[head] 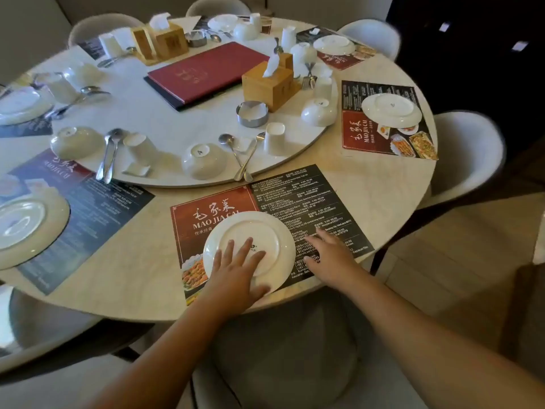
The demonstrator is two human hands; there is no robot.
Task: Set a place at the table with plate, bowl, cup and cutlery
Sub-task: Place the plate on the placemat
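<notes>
Your left hand (pixel 236 267) lay flat on the plate (pixel 265 228), fingers straight and spread across its upturned base, thumb at the near rim: pressing, not gripping. The plate sat face down on the placemat (pixel 295 190), close to the near edge of the table (pixel 368 184). It was probably kept that way against dust, so it likely needed turning over. Your right hand (pixel 330 258) rested just beside it, fingers straight on the placemat, seemingly pinning the paper against sliding. The bowl (pixel 203 160), cup (pixel 274 138), spoon (pixel 233 152) and fork (pixel 254 150) stood at the near edge of the turntable (pixel 165 113), bowl and cup inverted, cutlery crossed.
</notes>
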